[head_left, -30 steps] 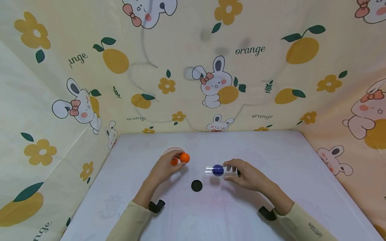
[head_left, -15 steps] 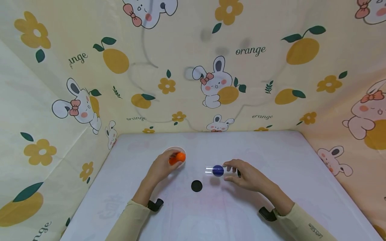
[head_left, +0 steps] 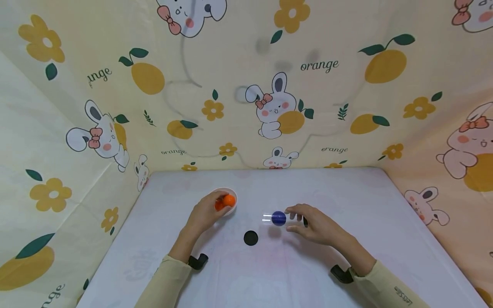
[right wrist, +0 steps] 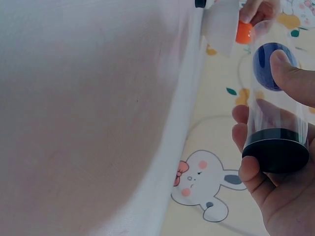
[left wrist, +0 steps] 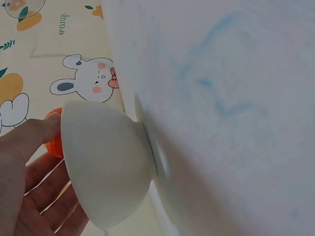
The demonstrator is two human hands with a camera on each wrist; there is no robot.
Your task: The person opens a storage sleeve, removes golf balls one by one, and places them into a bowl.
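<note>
White table: left hand fingers pinch orange ball over bowl; right hand fingers grip tube.

Clear glossy plastic tube with matt black cap, smooth matt white bowl, glossy orange ball, white cloth-covered worktop.

1. orange ball in a white bowl.
2. dark blue ball inside a clear tube with a black end cap.
3. black round lid on the white table.
4. cream backdrop printed with white rabbits, yellow oranges, yellow flowers, green leaves.
5. beige sleeves.
</note>
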